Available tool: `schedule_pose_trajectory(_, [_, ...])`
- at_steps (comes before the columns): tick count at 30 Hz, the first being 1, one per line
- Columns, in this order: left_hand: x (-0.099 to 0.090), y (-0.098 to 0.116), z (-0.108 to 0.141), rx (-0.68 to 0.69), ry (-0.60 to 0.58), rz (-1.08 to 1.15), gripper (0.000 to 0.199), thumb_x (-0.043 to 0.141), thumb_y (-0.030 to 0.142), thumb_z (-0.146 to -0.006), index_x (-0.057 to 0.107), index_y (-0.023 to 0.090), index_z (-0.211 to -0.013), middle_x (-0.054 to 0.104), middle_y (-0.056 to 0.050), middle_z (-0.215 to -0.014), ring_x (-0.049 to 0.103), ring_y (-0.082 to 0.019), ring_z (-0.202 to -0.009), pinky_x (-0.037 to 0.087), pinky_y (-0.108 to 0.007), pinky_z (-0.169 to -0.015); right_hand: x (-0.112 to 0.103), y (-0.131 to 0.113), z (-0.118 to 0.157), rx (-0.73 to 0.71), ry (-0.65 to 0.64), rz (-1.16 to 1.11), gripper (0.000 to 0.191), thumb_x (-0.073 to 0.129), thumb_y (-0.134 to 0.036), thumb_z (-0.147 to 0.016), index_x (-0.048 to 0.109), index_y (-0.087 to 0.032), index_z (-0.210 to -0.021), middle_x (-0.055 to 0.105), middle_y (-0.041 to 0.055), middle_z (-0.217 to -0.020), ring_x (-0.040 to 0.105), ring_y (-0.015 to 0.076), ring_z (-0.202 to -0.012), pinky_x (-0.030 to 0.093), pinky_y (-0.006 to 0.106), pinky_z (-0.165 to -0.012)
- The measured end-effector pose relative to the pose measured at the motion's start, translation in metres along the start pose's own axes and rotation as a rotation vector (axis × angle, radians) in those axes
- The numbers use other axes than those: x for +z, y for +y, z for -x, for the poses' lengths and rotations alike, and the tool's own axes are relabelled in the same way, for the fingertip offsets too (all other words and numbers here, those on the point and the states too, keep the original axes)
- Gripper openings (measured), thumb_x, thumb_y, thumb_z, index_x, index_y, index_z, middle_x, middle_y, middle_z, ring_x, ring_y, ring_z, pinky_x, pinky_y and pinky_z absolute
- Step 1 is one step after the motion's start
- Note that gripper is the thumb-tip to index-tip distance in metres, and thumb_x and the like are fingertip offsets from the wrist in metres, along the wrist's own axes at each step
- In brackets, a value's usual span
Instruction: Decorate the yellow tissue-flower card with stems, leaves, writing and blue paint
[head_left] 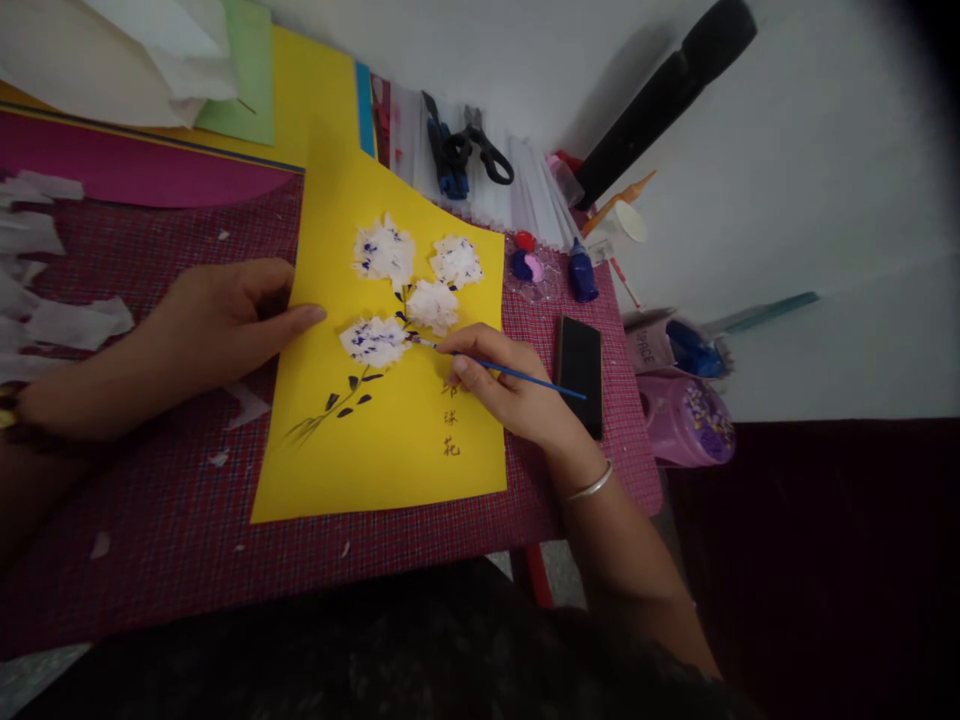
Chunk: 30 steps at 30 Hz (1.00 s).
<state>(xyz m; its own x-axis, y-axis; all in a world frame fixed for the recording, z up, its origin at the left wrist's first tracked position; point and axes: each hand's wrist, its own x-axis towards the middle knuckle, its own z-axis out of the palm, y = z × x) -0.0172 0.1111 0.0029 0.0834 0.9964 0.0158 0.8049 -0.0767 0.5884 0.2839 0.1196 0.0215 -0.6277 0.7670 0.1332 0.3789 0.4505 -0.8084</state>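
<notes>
A yellow sheet of paper [390, 440] lies on the table, bearing several white torn-paper flowers [384, 252] dabbed with purple, dark painted leaves and brown written characters. Its left edge is pinched by my left hand [225, 318], thumb on top and fingers underneath. My right hand [506, 385] grips a thin blue paintbrush [536, 380] over the sheet's right half. The brush tip touches or hovers at the right edge of the lower-left flower; I cannot tell which. Right of the sheet sit a clear palette [534, 283] with purple, pink and red paint and a purple paint bottle [581, 272].
A black phone [579, 375] lies near the table's right edge. Scissors [480, 148] rest on white strips at the back. Torn white paper [45, 310] covers the left side of the checked tablecloth [202, 235]. A pink container [686, 420] stands beyond the right edge.
</notes>
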Motion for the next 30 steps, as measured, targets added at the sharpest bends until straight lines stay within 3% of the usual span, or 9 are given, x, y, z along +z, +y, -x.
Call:
schedule_pose_trajectory(14, [0.0003,0.0066,0.0025,-0.086,-0.014,0.019,0.053,0.045,0.061,-0.078,0.067,0.015,-0.095,0.065,0.001,-0.081,0.057,-0.015,-0.067,0.039,-0.027,-0.066,0.0000,0.0002,0.0001,-0.020,0.005,0.002,0.021,0.050,-0.037,-0.100,0.063,-0.023,-0.109,0.068,0.0014,-0.094,0.063,0.0118,-0.080,0.049,0.028,-0.073])
schedule_pose_trajectory(30, [-0.0011,0.0050,0.0023,-0.058,0.008,-0.008,0.055,0.043,0.062,-0.078,0.067,0.015,-0.094,0.065,0.002,-0.080,0.057,-0.012,-0.066,0.037,-0.024,-0.063,0.0014,-0.0001,0.0002,-0.034,-0.018,-0.003,0.021,0.049,-0.036,-0.101,0.062,-0.023,-0.110,0.068,0.0019,-0.100,0.064,0.0126,-0.084,0.051,0.032,-0.083])
